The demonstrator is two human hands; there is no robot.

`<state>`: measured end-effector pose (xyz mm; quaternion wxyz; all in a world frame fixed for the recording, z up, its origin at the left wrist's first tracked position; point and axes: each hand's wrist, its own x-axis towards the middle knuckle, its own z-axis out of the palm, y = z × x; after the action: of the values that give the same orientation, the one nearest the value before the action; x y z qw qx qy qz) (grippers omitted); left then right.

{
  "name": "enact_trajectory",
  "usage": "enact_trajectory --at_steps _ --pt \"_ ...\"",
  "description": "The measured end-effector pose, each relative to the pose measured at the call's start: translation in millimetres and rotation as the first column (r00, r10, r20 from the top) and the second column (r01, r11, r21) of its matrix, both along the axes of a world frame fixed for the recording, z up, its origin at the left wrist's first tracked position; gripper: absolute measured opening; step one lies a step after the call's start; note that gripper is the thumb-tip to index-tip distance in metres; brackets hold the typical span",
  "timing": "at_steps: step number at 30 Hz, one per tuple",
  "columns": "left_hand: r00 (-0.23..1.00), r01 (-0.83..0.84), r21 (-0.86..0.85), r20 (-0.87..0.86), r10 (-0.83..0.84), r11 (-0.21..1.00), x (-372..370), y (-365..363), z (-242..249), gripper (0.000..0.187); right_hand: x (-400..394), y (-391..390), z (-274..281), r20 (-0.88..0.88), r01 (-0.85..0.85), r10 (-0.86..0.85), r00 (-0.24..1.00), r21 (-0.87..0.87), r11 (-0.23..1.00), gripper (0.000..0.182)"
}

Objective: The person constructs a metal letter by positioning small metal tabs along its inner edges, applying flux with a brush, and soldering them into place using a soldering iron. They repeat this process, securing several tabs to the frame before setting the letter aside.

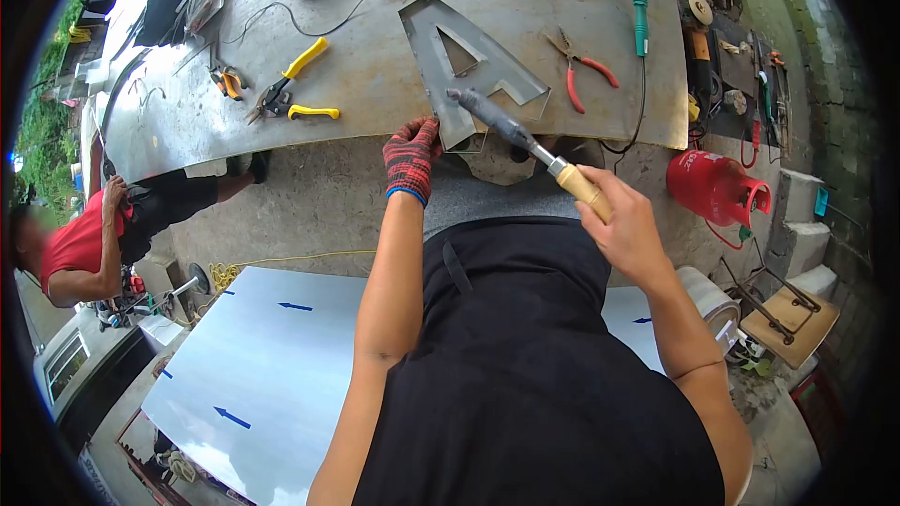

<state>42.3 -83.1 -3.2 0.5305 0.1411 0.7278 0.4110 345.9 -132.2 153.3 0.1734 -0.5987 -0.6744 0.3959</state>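
A grey sheet-metal letter A with raised side walls lies on the metal worktable, its lower left leg by the front edge. My left hand, in a red-and-black glove, has its fingers drawn together right beside that leg. What they pinch, if anything, is hidden. My bare right hand is wrapped round the wooden handle of a soldering iron. Its thick dark grey head points up and left, over the letter's lower part in this view.
Yellow-handled snips and red-handled pliers lie either side of the letter. A green-handled soldering iron trails a cord over the edge. Right stands a red gas cylinder. Another person is at the left. Behind me lies a pale sheet.
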Motion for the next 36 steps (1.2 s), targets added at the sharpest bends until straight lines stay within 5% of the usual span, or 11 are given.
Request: enact_trajectory --at_steps 6,36 --pt "1.000 0.004 0.004 0.005 -0.004 1.000 -0.4 -0.2 -0.6 0.021 -9.3 -12.9 -14.9 0.069 -0.107 0.105 0.992 0.024 0.994 0.050" --pt "1.000 -0.014 -0.003 0.006 0.014 1.000 0.0 0.5 -1.2 0.022 -13.7 -4.4 -10.4 0.061 -0.122 0.121 0.991 0.002 0.993 0.050"
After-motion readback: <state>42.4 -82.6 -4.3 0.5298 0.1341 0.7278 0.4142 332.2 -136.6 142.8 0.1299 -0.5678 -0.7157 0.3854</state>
